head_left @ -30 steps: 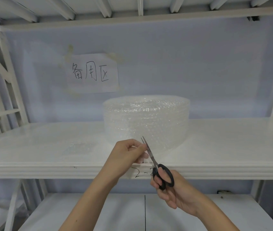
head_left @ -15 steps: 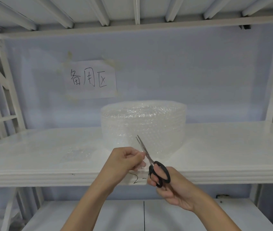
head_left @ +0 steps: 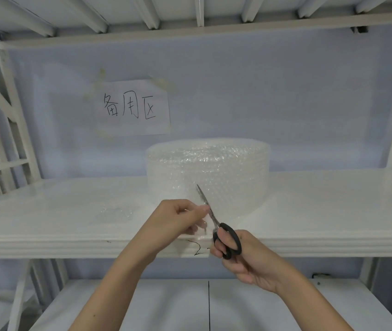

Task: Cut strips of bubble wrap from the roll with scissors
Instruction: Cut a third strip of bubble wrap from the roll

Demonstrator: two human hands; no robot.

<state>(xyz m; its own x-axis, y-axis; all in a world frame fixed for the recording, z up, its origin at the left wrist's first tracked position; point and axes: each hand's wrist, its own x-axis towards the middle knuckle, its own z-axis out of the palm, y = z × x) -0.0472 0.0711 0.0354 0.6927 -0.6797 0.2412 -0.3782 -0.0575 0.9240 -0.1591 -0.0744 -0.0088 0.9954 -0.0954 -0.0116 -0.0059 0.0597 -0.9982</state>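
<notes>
I have my right hand [head_left: 245,259] closed through the black loops of the scissors [head_left: 216,225], and my left hand [head_left: 178,220] pinching the loose end of the bubble wrap [head_left: 202,226] between thumb and fingertips, just left of the blades. To cut this strip well, I judge I should keep the sheet pulled taut and square to the blades, feed it deep toward the pivot, and close in long strokes so the film does not fold. The blades look nearly together, slanting up from my right fingers past my left fingertips. Beyond both hands, on the shelf [head_left: 333,206], the roll [head_left: 214,168] sits upright, directly behind the blade tips.
</notes>
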